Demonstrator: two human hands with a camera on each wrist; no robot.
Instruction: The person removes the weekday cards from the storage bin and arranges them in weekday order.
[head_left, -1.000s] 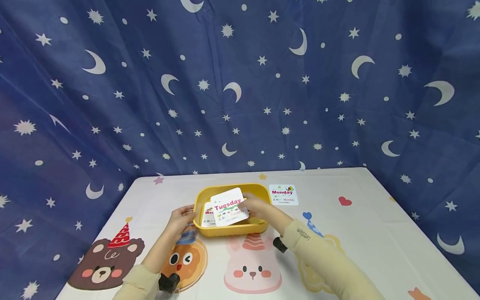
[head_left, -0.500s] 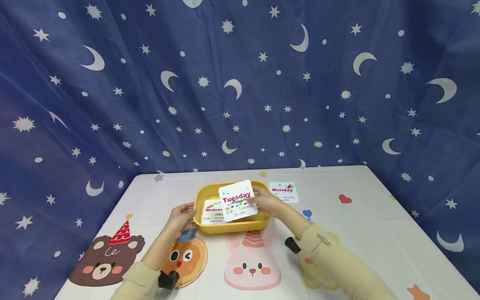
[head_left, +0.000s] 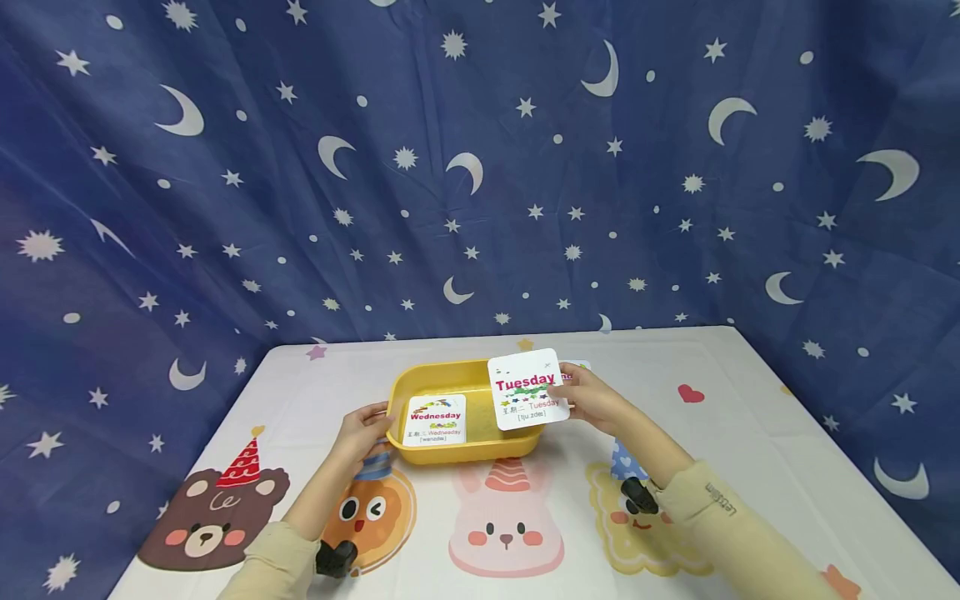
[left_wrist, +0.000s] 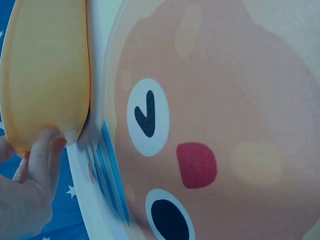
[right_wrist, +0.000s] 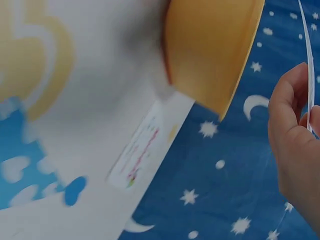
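Note:
My right hand [head_left: 598,402] pinches a white Tuesday card [head_left: 527,388] by its right edge, with its printed face turned up. In the head view the card overlaps the right end of a yellow plastic tray [head_left: 468,453]. Seen edge-on in the right wrist view, the card [right_wrist: 309,55] sits between thumb and fingers. My left hand [head_left: 362,433] holds the tray's left end, and the left wrist view shows fingers [left_wrist: 41,152] against its outer wall. A Wednesday card [head_left: 436,422] lies at the left inside the tray.
A Monday card [right_wrist: 136,155] lies on the table right of the tray, mostly covered by the Tuesday card and right hand in the head view. The white tablecloth [head_left: 637,350] has printed cartoon animals. A blue star-patterned curtain [head_left: 480,250] stands behind the table.
My right hand has carried the Tuesday card rightward, from over the Wednesday card to the tray's right end. The Wednesday card is now fully uncovered. The left hand stays on the tray.

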